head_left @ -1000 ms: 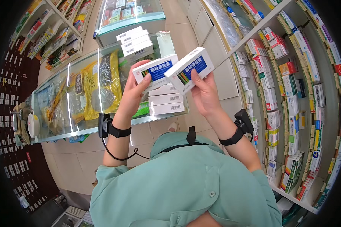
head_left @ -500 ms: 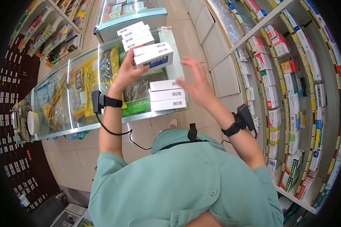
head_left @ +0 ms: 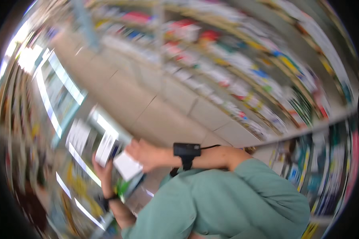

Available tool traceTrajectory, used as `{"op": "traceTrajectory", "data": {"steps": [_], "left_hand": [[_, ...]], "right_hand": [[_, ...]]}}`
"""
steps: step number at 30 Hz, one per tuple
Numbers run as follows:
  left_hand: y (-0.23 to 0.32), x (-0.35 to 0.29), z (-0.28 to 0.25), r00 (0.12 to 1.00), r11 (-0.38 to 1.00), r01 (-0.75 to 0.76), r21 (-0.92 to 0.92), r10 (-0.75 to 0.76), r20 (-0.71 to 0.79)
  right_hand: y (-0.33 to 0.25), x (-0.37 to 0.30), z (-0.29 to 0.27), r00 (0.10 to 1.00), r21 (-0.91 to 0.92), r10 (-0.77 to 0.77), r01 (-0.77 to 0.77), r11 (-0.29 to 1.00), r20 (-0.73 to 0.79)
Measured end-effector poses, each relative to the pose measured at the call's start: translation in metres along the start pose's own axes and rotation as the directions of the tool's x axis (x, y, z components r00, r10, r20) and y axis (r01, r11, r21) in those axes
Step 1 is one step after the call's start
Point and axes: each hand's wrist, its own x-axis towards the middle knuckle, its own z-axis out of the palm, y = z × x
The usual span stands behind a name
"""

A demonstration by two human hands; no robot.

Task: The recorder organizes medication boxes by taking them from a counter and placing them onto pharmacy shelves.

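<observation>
My left hand (head_left: 103, 170) is closed round white medicine boxes (head_left: 106, 149) held over the glass counter, with the thumb side toward my right hand. Blur hides how many boxes it grips. Beside it, my right hand (head_left: 143, 153) reaches in from the right and meets the upper edge of a white box stack (head_left: 127, 165) near the counter's end. Motion smears its fingers, so I cannot make out whether they grip a box. Another stack of white boxes (head_left: 79, 135) stands on the counter beyond my left hand.
The glass counter (head_left: 76, 181) holds yellow packages inside, and a second glass case (head_left: 62, 89) stands beyond it. Shelves (head_left: 243, 75) full of medicine boxes run along the right, above pale cabinet doors (head_left: 211, 115). Tiled floor (head_left: 119, 93) lies between.
My view has swung to the right, blurring everything. My right hand, apart from the boxes before, now meets the near stack. My left hand keeps hold of its white boxes.
</observation>
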Motion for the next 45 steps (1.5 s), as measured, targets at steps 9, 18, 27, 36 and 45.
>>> {"op": "traceTrajectory", "data": {"steps": [9, 18, 27, 36, 45], "left_hand": [[0.082, 0.021, 0.117, 0.943, 0.957, -0.085, -0.279, 0.168, 0.289], [0.165, 0.003, 0.284, 0.730, 0.951, 0.015, -0.310, 0.202, 0.653], [0.288, -0.068, 0.448, 0.310, 0.925, -0.047, -0.377, 0.373, 0.874], [0.472, -0.089, 0.595, -0.480, 0.226, -0.588, -0.777, 0.675, 0.560], [0.515, -0.086, 0.679, -0.594, 0.150, -0.732, -0.665, 0.336, 0.731]], "right_hand": [[0.059, -0.319, -0.228, 0.699, -0.008, 0.443, -0.539, 0.842, -0.562], [0.007, -0.561, -0.370, 0.021, 0.298, 0.696, -0.895, 0.333, -0.717], [0.060, -0.633, -0.403, 0.255, 0.081, 0.652, -0.895, 0.440, -0.714], [0.116, -0.671, -0.405, 0.330, 0.143, 0.620, -0.796, 0.588, -0.712], [0.148, -0.671, -0.421, 0.070, 0.343, 0.742, -0.855, 0.389, -0.667]]}}
